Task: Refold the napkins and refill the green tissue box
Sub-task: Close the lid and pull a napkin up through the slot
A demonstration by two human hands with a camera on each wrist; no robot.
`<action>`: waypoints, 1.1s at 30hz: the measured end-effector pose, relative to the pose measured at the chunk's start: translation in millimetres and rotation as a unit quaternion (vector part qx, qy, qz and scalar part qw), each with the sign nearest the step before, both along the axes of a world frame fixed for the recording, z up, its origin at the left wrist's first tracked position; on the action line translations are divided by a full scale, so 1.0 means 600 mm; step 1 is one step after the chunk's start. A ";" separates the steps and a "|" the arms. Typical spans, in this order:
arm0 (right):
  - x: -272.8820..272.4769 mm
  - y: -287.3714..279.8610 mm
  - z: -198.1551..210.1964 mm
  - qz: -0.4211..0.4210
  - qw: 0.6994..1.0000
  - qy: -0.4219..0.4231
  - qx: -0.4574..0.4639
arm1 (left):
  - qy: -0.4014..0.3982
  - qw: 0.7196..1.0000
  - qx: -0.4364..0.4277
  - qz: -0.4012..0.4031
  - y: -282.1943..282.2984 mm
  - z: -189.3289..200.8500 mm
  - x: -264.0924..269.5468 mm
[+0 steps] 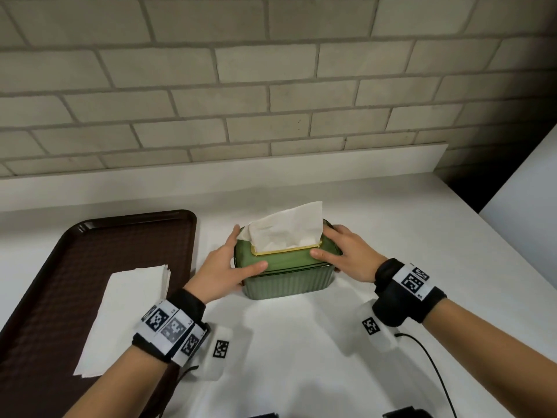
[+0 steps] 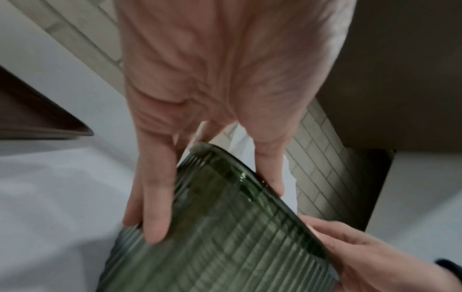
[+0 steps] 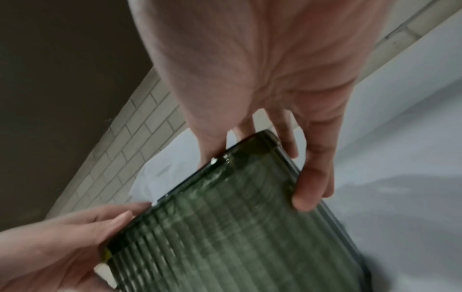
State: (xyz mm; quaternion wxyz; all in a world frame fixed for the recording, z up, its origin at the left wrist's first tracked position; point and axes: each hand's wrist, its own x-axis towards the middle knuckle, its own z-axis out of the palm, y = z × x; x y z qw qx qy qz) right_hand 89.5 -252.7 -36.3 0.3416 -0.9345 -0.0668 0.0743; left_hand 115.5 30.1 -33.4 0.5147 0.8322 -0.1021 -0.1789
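Green tissue box (image 1: 286, 274) — gripped between left hand (image 1: 224, 271) and right hand (image 1: 349, 256).

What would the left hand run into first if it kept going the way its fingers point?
The left hand already grips the green tissue box; straight on, it probably meets the napkin sticking out.
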 end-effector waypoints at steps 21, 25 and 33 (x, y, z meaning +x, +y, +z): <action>0.141 0.023 -0.004 -0.040 0.999 -0.020 0.000 | -0.017 1.000 -0.023 -0.001 -0.002 0.012 0.142; 0.133 0.033 -0.013 -0.049 0.994 -0.071 -0.068 | -0.131 0.972 0.194 -0.035 0.001 -0.016 0.138; 0.142 0.040 -0.033 -0.027 0.991 -0.088 -0.096 | -0.195 0.933 0.302 -0.009 -0.011 -0.032 0.125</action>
